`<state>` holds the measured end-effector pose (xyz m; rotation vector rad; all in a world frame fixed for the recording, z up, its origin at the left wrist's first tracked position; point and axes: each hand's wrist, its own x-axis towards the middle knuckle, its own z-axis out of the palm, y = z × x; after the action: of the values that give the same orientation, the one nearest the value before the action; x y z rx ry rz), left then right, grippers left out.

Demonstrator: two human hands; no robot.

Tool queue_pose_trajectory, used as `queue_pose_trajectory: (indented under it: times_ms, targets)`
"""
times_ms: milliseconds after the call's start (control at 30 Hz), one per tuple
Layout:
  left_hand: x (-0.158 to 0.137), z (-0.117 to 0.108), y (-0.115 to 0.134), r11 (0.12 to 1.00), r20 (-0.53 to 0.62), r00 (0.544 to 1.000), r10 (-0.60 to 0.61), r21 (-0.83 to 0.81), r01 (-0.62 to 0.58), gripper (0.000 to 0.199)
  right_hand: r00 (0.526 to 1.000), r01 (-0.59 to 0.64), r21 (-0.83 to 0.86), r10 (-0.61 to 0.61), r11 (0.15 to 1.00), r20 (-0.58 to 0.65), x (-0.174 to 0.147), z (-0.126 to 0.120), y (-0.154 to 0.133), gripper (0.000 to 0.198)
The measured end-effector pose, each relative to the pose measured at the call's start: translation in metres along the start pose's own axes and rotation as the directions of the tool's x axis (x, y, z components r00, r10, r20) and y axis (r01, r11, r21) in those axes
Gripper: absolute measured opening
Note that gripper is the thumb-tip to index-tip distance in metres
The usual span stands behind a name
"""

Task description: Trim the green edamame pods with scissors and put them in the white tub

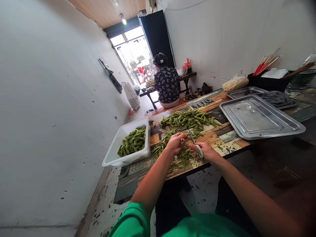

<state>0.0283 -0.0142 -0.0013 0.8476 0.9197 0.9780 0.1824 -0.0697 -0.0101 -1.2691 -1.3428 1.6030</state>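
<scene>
My right hand [202, 151] is closed round the pale green handles of a pair of scissors [200, 152], whose blades point up and left toward my other hand. Between the fingers of my left hand [177, 143] are green bean pods [182, 140], and the blade tips lie close to them. Under and beyond both hands, a heap of green pods [190, 119] spreads over the patterned tabletop, with trimmed bits [184, 156] scattered nearer me. To the left, a white plastic tub [112, 152] holds more pods [133, 142].
Metal trays [261, 117] lie on the table's right side, one bearing dark items. Behind them stand a black box [259, 79] with red-ended sticks and a bag of pale skewers [235, 83]. A person [167, 82] sits at another table, back toward me. A wall runs along the left.
</scene>
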Motion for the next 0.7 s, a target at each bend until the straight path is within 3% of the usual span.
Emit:
queue_pose_trajectory:
  times_ms: [233,300,367,400,433,467,533,567,600,700]
  targets:
    - [-0.003,0.001,-0.003,0.997,-0.063,0.998,0.016,0.079,-0.011,0.025,0.996,0.071,-0.003,-0.071,0.998,-0.059,0.008,0.002,0.010,0.043]
    - [-0.009,-0.002,0.004,0.986,-0.113,0.989,0.099,0.143,-0.083,0.025,0.994,0.082,0.006,-0.081,0.997,-0.069,0.009,-0.001,0.014,0.044]
    - [-0.020,-0.011,0.021,0.935,-0.195,0.941,0.275,0.282,-0.215,0.024,0.995,0.060,0.039,-0.057,0.997,-0.087,0.008,-0.005,0.017,0.044]
    - [-0.028,-0.020,0.033,0.876,-0.257,0.881,0.396,0.394,-0.279,0.022,0.993,0.048,0.065,-0.041,0.997,-0.108,0.007,-0.008,0.018,0.044]
    - [-0.035,-0.032,0.048,0.785,-0.315,0.787,0.531,0.532,-0.317,0.021,0.990,0.044,0.098,-0.031,0.994,-0.139,0.006,-0.011,0.018,0.044]
    - [-0.043,-0.046,0.063,0.665,-0.377,0.637,0.673,0.685,-0.297,0.020,0.984,0.056,0.134,-0.032,0.989,-0.178,0.005,-0.014,0.019,0.044]
    - [-0.057,-0.079,0.095,0.417,-0.381,0.295,0.876,0.906,-0.068,0.019,0.964,0.109,0.208,-0.052,0.972,-0.262,0.004,-0.020,0.020,0.046]
    - [-0.063,-0.096,0.109,0.336,-0.346,0.201,0.917,0.938,0.082,0.021,0.954,0.137,0.238,-0.063,0.962,-0.294,0.004,-0.022,0.020,0.046]
    - [-0.068,-0.111,0.120,0.273,-0.319,0.215,0.923,0.937,0.219,0.023,0.948,0.153,0.262,-0.066,0.953,-0.313,0.004,-0.023,0.021,0.046]
    - [-0.071,-0.131,0.131,0.111,-0.336,0.418,0.844,0.872,0.477,0.035,0.952,0.157,0.296,-0.065,0.942,-0.300,0.004,-0.023,0.022,0.045]
